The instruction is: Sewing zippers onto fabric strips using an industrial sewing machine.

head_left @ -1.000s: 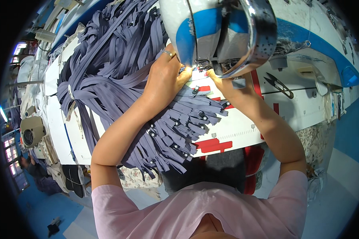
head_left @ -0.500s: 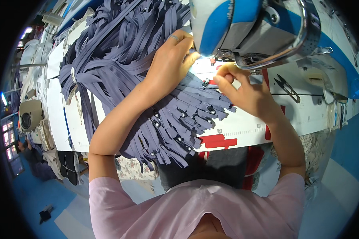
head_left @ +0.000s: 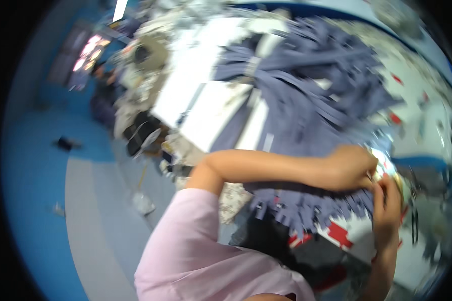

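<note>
The view is smeared by motion. A large bundle of grey-blue zippers (head_left: pixel 306 110) spreads over the white table, bound by a pale tie (head_left: pixel 251 66); its cut ends fan over the near edge. My left hand (head_left: pixel 349 168) lies over the zippers with its fingers curled in, beside a bright lit spot at the sewing machine (head_left: pixel 422 162). Just to the right and nearer, my right hand (head_left: pixel 386 208) has its thumb and fingers bent together, close to the left fingertips. What either hand pinches is too blurred to make out.
Dark thread snips (head_left: pixel 415 226) lie right of my right hand. Red tape patches (head_left: pixel 340 235) mark the table's near edge. Piled cloth and a beige round-fronted device (head_left: pixel 150 52) stand at the left. A person (head_left: pixel 104 98) is farther off at the left.
My view has swung to the left and tilted, so the table, zippers and machine appear shifted right. My two hands have come closer together at the lit spot.
</note>
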Demonstrator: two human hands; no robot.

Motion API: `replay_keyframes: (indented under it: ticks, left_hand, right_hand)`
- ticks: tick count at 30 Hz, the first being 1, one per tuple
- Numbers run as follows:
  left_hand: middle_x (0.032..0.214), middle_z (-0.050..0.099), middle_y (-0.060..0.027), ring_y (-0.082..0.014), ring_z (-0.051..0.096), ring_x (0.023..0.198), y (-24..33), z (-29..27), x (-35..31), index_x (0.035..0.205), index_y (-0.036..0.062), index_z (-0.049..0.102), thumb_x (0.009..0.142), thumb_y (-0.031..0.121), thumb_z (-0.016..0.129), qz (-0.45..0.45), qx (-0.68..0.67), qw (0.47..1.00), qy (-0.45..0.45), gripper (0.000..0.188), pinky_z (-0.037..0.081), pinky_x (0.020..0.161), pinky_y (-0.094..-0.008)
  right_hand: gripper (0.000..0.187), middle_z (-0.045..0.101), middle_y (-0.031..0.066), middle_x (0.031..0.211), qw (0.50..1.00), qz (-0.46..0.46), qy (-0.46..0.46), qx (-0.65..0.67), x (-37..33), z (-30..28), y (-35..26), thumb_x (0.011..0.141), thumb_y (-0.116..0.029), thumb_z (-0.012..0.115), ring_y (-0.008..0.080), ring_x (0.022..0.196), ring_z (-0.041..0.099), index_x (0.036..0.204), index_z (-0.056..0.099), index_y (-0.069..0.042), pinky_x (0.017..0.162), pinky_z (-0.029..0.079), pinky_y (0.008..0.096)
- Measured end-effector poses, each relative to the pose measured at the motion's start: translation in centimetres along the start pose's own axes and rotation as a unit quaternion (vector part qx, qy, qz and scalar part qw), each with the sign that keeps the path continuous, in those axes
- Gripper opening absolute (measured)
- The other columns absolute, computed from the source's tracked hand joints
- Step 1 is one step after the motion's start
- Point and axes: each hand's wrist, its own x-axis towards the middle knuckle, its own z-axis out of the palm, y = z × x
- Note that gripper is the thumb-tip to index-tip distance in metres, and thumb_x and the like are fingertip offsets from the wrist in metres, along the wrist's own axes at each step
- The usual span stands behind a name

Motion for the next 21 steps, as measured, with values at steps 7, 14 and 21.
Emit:
replay_keyframes:
  ticks: [7,14,21]
  left_hand:
    - [0.087,0.071,-0.0157,-0.0366,0.068,0.084,0.0,0.0,0.2,0.093,0.0017,0.068,0.077,0.024,0.078,-0.013,-0.023,1.000,-0.009,0.029,0.051,0.071,-0.0469]
    - [0.078,0.068,-0.0164,-0.0394,0.066,0.077,-0.9,0.9,0.8,0.091,0.0002,0.060,0.079,0.017,0.075,0.073,-0.076,0.987,0.119,0.026,0.050,0.066,-0.0464]
    - [0.078,0.067,-0.0188,-0.0413,0.066,0.074,-0.6,1.5,0.5,0.087,-0.0022,0.057,0.078,0.015,0.071,0.059,-0.066,0.992,0.087,0.024,0.050,0.064,-0.0491]
  right_hand:
    - [0.013,0.057,0.0159,0.097,0.997,-0.029,0.050,-0.042,-1.0,1.1,1.6,0.103,-0.010,0.048,0.0304,0.089,0.056,0.104,0.052,0.003,0.081,0.044,0.0373]
    - [0.019,0.056,0.0052,0.101,0.986,0.084,0.099,0.107,-0.7,2.0,1.7,0.106,-0.017,0.049,0.0126,0.092,0.053,0.113,0.054,0.001,0.080,0.044,0.0269]
    - [0.018,0.057,0.0044,0.104,0.967,0.099,0.081,0.219,-1.0,2.2,3.6,0.102,-0.012,0.057,0.0104,0.093,0.056,0.115,0.056,0.002,0.081,0.047,0.0223]
